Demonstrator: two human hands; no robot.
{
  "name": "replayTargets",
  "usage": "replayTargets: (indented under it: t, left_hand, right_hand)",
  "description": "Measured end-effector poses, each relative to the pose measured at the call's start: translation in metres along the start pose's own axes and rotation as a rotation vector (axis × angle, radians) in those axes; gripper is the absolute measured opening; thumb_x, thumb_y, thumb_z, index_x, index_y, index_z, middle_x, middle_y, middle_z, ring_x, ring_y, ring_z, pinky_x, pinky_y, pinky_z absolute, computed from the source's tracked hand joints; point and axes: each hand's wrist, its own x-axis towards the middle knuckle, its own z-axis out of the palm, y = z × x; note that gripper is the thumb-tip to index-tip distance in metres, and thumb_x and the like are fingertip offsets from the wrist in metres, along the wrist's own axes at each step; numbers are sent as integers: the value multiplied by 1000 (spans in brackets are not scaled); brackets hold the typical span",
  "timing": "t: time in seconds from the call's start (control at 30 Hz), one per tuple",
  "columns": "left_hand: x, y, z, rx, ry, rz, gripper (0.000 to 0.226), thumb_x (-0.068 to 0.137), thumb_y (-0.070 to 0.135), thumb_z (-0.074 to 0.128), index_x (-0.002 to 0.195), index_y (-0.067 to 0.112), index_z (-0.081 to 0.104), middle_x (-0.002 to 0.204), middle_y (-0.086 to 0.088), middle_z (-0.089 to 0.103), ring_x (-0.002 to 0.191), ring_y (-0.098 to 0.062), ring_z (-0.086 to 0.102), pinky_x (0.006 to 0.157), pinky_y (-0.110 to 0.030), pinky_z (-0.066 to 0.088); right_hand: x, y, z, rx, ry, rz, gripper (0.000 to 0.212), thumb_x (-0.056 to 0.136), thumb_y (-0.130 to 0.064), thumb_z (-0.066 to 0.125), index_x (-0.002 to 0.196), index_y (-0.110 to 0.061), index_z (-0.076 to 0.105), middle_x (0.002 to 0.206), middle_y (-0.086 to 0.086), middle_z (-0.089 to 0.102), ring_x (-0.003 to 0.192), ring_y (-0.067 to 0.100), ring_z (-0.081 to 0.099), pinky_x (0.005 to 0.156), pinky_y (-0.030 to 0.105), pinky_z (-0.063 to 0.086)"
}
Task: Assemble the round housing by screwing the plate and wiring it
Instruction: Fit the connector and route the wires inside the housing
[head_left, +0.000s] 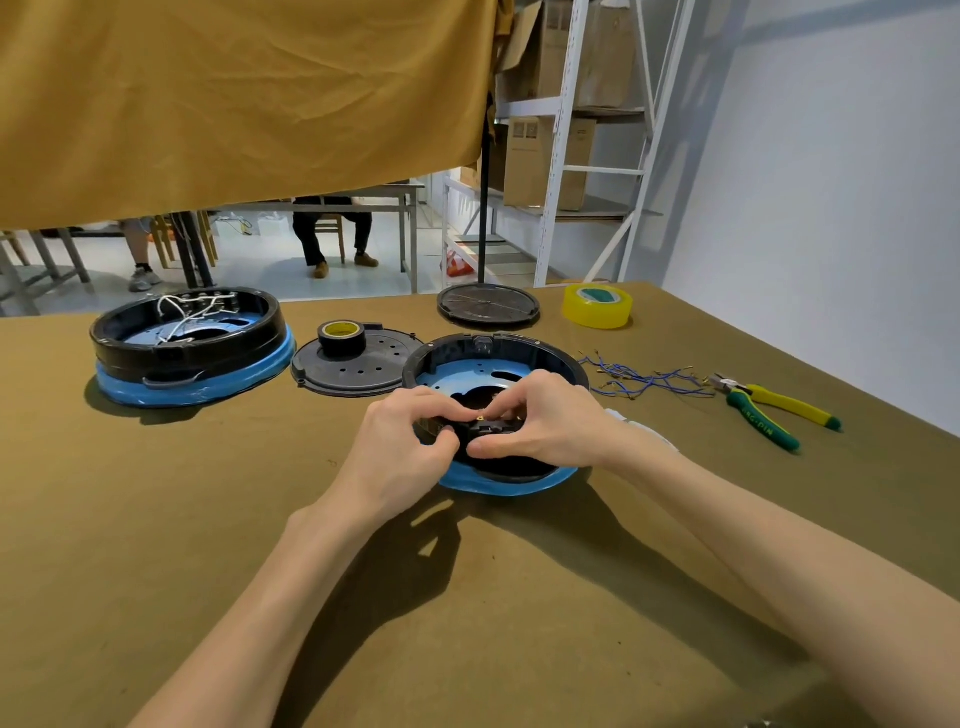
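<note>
The round housing (496, 358) lay at mid-surface (208, 519), its near rim worked by both hands. The left hand (402, 441) and right hand (540, 415) were curled together, pinching a small brass part (482, 414). The blue wires (639, 376) lay unused at right, so wiring was judged pending; a wired housing (187, 343) stood far left.

A mustard cloth (234, 93) hangs over the olive table (156, 519). Behind stand white shelving (563, 130) with boxes (545, 166), a pale wall (831, 208) and grey floor (260, 275).
</note>
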Motion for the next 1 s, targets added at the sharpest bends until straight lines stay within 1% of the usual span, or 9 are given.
replayTargets:
  t: [0.1, 0.17, 0.33, 0.4, 0.57, 0.63, 0.73, 0.83, 1.0]
  left_hand:
    - [0, 0, 0, 7, 0, -7, 29, 92, 12, 65, 113, 28, 77, 111, 13, 69, 114, -6, 57, 105, -38, 51]
    - [0, -1, 0, 11, -4, 1, 25, 92, 16, 67, 112, 28, 76, 110, 13, 67, 113, -5, 57, 104, -37, 51]
    - [-4, -2, 7, 92, -14, 72, 21, 89, 45, 69, 105, 34, 65, 103, 21, 58, 106, 2, 50, 98, -37, 47]
    - [-2, -1, 9, 89, 25, 65, 25, 85, 53, 71, 100, 33, 67, 99, 23, 59, 102, 2, 50, 94, -40, 47]
    - [3, -1, 7, 97, 70, 78, 34, 77, 59, 69, 93, 29, 73, 92, 19, 62, 92, -1, 51, 87, -45, 49]
    - [4, -1, 7, 88, 62, 75, 32, 77, 58, 69, 92, 30, 73, 92, 20, 62, 92, -1, 51, 87, -45, 49]
    - [3, -2, 7, 108, 49, 96, 29, 77, 61, 71, 91, 35, 67, 92, 21, 62, 94, -1, 53, 88, -45, 49]
    - [3, -2, 10, 162, 50, 122, 42, 72, 75, 68, 88, 37, 62, 88, 21, 60, 90, 2, 52, 87, -40, 44]
    - [13, -2, 14, 210, 103, 117, 47, 65, 83, 58, 78, 38, 57, 79, 22, 57, 85, 4, 49, 88, -35, 33]
  right_hand:
    - [4, 1, -2, 25, -31, 43, 40, 79, -65, 76, 104, -33, 81, 82, -18, 73, 78, 3, 65, 56, 25, 48]
    - [4, -1, -1, 30, -12, 47, 42, 78, -64, 78, 104, -31, 82, 83, -18, 73, 77, 2, 66, 57, 20, 49]
    - [-15, 6, -11, 128, 28, -75, 40, 85, -52, 77, 112, -23, 79, 98, -12, 74, 92, 3, 67, 80, 27, 59]
    - [-24, 12, -19, 98, 26, -70, 40, 87, -56, 71, 107, -23, 79, 94, -11, 73, 91, 6, 67, 79, 33, 59]
    - [-30, 10, -15, -124, 44, -123, 64, 85, -71, 48, 105, -19, 81, 80, -1, 74, 72, 15, 67, 68, 41, 56]
    - [-29, 10, -14, -133, 60, -121, 57, 89, -66, 52, 104, -19, 81, 78, -3, 73, 70, 14, 66, 66, 40, 55]
    - [-34, 14, -16, -22, 21, -102, 58, 88, -68, 51, 109, -21, 78, 89, -5, 73, 83, 11, 68, 72, 37, 59]
    - [-39, 27, -20, 49, 38, -112, 37, 93, -52, 65, 117, -25, 73, 99, -12, 72, 93, 3, 67, 79, 28, 59]
    - [-34, 30, -15, -2, 79, -144, 31, 94, -43, 68, 115, -21, 75, 93, -7, 74, 85, 6, 67, 75, 35, 58]
